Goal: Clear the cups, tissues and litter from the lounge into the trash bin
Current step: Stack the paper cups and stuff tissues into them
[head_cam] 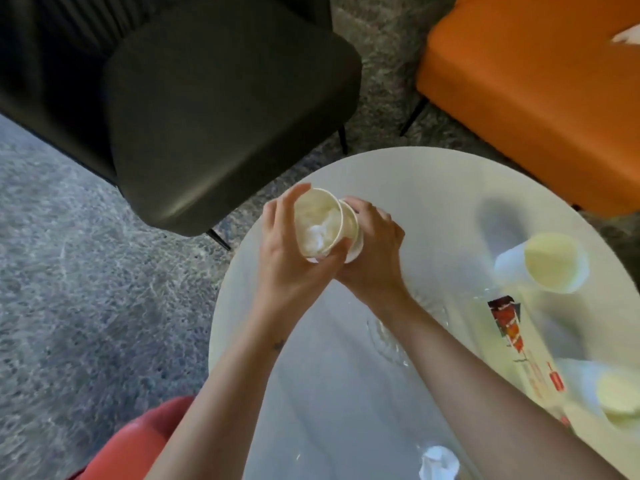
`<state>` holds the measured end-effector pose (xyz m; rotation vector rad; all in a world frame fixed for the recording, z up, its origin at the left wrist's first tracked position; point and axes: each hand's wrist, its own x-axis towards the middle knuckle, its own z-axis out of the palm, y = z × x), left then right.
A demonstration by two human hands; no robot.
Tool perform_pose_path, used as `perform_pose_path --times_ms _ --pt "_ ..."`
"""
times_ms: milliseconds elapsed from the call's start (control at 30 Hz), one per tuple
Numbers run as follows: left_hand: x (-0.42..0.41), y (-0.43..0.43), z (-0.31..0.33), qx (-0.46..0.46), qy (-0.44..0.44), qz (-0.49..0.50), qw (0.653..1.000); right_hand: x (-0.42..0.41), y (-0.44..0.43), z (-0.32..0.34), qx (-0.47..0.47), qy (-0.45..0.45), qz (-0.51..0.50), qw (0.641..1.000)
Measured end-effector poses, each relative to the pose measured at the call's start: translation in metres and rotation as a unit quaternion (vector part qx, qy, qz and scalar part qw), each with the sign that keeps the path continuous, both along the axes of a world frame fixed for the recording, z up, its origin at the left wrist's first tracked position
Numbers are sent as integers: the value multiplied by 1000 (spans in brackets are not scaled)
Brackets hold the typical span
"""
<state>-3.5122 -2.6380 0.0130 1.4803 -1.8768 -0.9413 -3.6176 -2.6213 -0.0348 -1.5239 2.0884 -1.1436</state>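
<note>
- I have both hands meeting over the far left part of the round table (398, 181), each one holding a paper cup
- The left hand (287, 258) is curled round the cup with tissue (320, 216), fingers over the far rim and thumb under the near rim; a white tissue wad (320, 235) sits inside it
- The right hand (374, 244) wraps the second cup (356, 237) from the right side, and the two rims overlap
- Both mouths tilt towards my camera; I cannot tell whether one cup is seated inside the other or only pressed against it
- What my next move turns on: everything left on the table lies to the right of the hands or nearer me, so the right hand is the closer one once it is free
- The blurred cup (550, 268) is well apart to the right, its long axis running from upper left to lower right, mouth towards me; I cannot tell whether it stands or lies
- Another cup (620, 396) sits at the right edge, with a red printed wrapper (509, 323) between the two
- A crumpled tissue (438, 462) lies at the table's near edge, below the right forearm
- A white scrap (625, 38) rests on the orange chair (519, 98), beyond the table
- No trash bin is in view, so I judge stacking comes first, then carrying
</note>
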Motion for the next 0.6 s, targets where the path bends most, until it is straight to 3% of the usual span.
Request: perform_pose_path --times_ms 67,133,267,333,467,600 --pt "-8 2 -1 -17 -29 -42 999 -6 8 6 -15 17 7 1000" --pt "-16 5 -1 0 -4 -77 997 -12 14 13 -11 -5 15 1000" --pt "-35 7 -9 24 39 -94 994 -31 28 25 17 -65 40 997" --pt "-41 7 -11 11 30 -88 996 -47 38 29 10 -41 42 998" --pt "-70 7 -5 9 53 -103 993 -104 71 35 -6 64 -104 992" --pt "-98 15 0 7 59 -146 987 -147 101 25 93 48 -238 966"
